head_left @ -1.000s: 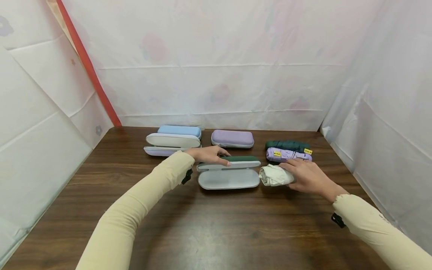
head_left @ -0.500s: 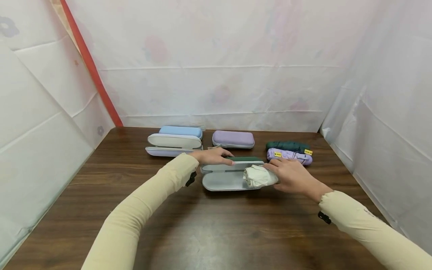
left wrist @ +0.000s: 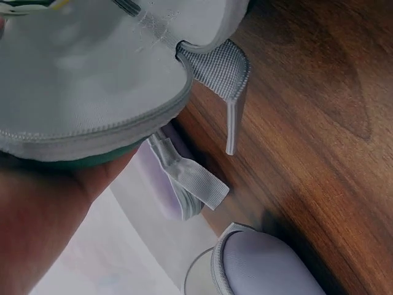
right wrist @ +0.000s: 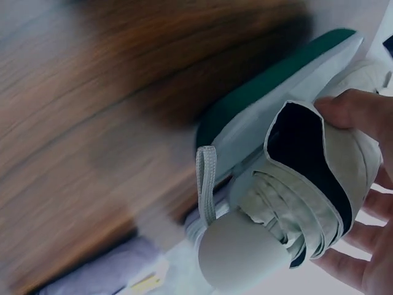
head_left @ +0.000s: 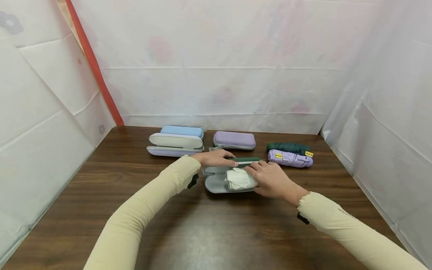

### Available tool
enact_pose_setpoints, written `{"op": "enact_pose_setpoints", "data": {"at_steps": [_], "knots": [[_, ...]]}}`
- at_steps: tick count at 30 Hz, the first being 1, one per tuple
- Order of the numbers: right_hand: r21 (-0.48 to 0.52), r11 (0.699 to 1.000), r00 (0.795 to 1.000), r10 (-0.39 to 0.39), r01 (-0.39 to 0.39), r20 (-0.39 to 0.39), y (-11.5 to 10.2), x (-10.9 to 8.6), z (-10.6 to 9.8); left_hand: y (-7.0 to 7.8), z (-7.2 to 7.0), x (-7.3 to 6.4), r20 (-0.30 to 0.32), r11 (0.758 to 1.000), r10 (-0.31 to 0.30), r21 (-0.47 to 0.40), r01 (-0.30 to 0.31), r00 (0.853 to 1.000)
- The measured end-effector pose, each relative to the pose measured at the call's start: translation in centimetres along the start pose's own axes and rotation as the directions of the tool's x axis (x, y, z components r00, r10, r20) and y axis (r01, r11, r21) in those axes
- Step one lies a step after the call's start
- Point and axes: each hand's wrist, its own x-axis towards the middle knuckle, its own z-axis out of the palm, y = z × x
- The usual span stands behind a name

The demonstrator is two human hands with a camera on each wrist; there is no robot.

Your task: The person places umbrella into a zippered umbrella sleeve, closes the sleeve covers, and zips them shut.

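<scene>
A green zip case lies unzipped on the table, its pale grey lining showing and its lid raised. My left hand holds that lid, thumb on the inner side; in the left wrist view the fingers are mostly hidden behind the case lining. A folded cream umbrella is over the case's lower half, gripped by my right hand. Close up in the right wrist view, the umbrella shows wrapped fabric, a dark patch and a rounded pale end cap.
Behind, a lilac case stands unzipped, with a closed blue case and a closed purple case at the back. To the right lie a dark green folded umbrella and a lilac folded umbrella. White sheeting surrounds the table.
My right hand has carried the cream umbrella leftward, from beside the green case to over its lower half. My left hand has stayed at the lid, with only a slight shift.
</scene>
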Motion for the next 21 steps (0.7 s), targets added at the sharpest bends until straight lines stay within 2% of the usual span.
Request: {"op": "enact_pose_setpoints", "data": {"at_steps": [9, 16, 21], "knots": [[-0.037, 0.999, 0.998, -0.015, 0.018, 0.067, -1.9, 2.4, 0.9, 0.2, 0.1, 0.3, 0.008, 0.999, 0.041, 0.026, -0.042, 0.999], [-0.010, 1.000, 0.999, 0.004, -0.004, 0.048, -2.6, 3.5, 2.4, 0.0, 0.0, 0.0, 0.000, 0.999, 0.033, 0.019, -0.033, 0.999], [-0.007, 1.000, 0.999, 0.014, -0.014, 0.052, -2.9, 3.8, 3.2, 0.1, 0.0, -0.2, -0.008, 0.997, 0.066, 0.038, -0.065, 0.998]]}}
